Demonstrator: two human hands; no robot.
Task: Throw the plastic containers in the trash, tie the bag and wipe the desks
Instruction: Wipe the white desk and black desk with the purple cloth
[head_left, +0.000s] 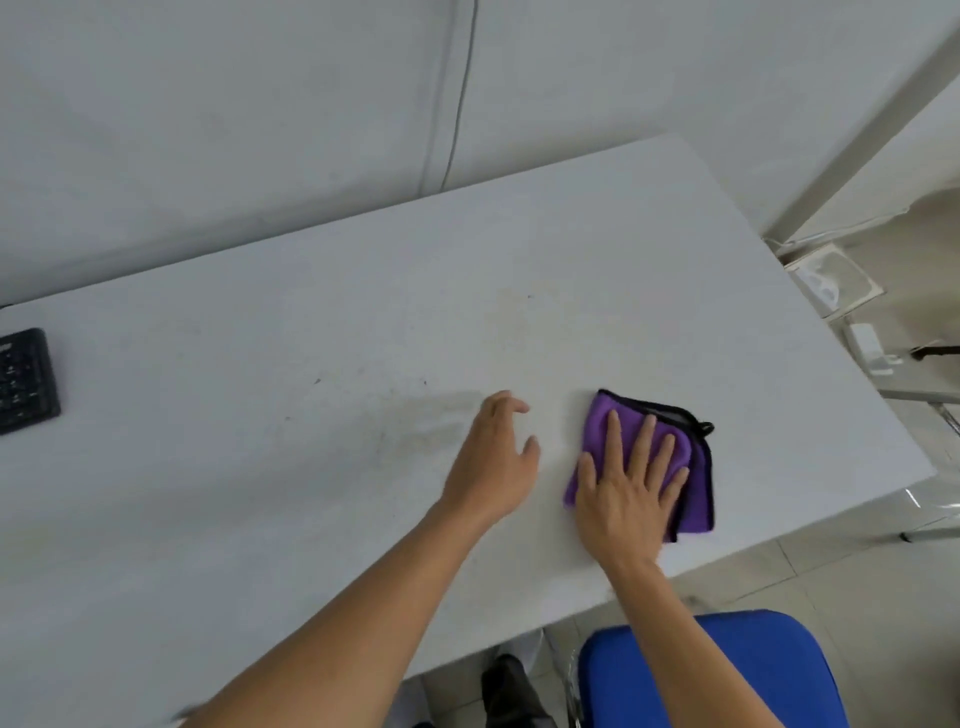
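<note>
Two bare forearms (337, 623) reach from the bottom edge over a white desk (260, 493). The right one crosses above a blue chair (737, 675) that stands just off the desk's near edge.

The right hand (631, 499) lies flat on a folded purple cloth (597, 428) with black trim. Its fingers are straight and spread, pressing the cloth onto the desk. The cloth sits on the desk's near right part, close to the near edge, with a small black loop at its far right corner.

Just left of the cloth is the left hand (493, 462), apart from it. Its fingers are loosely curled and it holds nothing. I cannot tell whether it touches the desk.

Left of that hand, a dull smudged patch (431, 421) marks the desk top, with a few dark specks near it. Far left of the cloth, at the frame's edge, lies the end of a black keyboard (26, 382).

Beyond the cloth, past the desk's far edge, a pale wall (208, 130) rises with a thin cable (460, 104) running down it. Right of the cloth, off the desk, a flat pale packet (831, 280) and a small white object (867, 348) lie on the tiled floor (857, 582).
</note>
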